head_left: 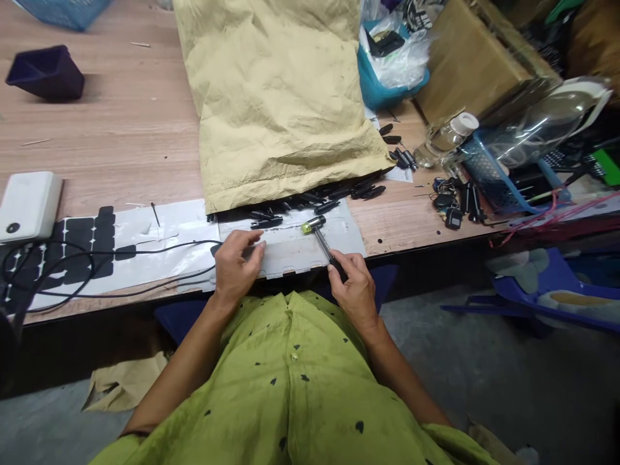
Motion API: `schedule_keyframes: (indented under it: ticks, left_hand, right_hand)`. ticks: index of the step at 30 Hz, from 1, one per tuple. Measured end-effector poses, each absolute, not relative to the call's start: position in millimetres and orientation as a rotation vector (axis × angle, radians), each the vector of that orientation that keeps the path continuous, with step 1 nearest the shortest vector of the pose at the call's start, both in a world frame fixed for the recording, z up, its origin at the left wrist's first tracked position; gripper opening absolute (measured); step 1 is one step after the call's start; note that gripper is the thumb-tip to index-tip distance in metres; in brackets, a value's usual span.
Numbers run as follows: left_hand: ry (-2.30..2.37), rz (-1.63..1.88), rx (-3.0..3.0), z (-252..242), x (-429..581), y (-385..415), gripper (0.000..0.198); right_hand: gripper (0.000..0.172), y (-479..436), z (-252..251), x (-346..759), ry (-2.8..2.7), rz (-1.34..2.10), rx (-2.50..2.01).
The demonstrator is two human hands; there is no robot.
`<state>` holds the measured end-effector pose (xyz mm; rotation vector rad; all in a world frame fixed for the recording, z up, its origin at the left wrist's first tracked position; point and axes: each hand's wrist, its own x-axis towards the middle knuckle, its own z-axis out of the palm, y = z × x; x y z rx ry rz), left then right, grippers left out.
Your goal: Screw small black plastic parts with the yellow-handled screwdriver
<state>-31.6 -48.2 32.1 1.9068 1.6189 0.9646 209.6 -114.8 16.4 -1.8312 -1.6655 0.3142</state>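
My right hand (354, 287) is wrapped round the dark grip of a small mallet (323, 243). Its head, with a yellow-green face, rests over or just above the grey-white board (290, 253) at the table's front edge. To the left, my left hand (237, 263) hovers at the same board, thumb and fingers apart with a gap between them; no object shows in it. Just beyond, several black pen-like parts (266, 223) lie along the opening of a large tan sack (285, 97). A black cable (165, 250) runs up to my left wrist area, where its end is hidden.
On the left are a white power bank (30, 205), a black-patterned sheet (87, 239) and a dark purple bin (47, 72). To the right stand a teal basin (382, 93), a clear bottle (448, 139), a blue basket (498, 174) and a cardboard box (469, 64). A blue chair (557, 278) is beside the table.
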Motion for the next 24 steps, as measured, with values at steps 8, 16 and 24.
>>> schedule_keyframes:
  ticks: [8,16,24]
  left_hand:
    - [1.822,0.767,2.003,25,-31,-4,0.012]
    - [1.823,0.661,1.984,15,-26,-5,0.012]
    - [1.865,0.676,1.969,12,-22,-2,0.012]
  right_hand:
    - [0.033,-115,9,211,-1.666,0.305,-1.792]
    - [0.033,-114,4,211,-1.652,0.291,-1.761]
    - [0.032,-113,0,212,-1.662,0.257,-1.739]
